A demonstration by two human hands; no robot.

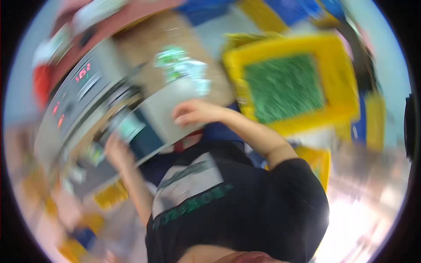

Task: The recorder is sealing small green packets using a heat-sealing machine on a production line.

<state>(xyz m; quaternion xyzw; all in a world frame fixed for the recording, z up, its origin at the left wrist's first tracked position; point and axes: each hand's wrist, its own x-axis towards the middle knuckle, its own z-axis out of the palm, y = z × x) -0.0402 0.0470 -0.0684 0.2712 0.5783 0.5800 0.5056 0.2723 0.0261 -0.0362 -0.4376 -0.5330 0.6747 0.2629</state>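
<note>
My left hand is at the front of a sealing machine, beside a pale green plastic packet. Blur hides whether its fingers grip the packet. The packet lies over a dark blue plate along the machine's near side. My right hand hovers over or rests on a light grey panel, its fingers loosely bent and nothing visible in them. Just beyond, shiny clear and green packets are heaped on a brown board.
At right stands a yellow crate filled with a green mass of items. Another yellow bin sits by my right elbow. The machine's panel has red lit digits. Blue and yellow containers are at the far side.
</note>
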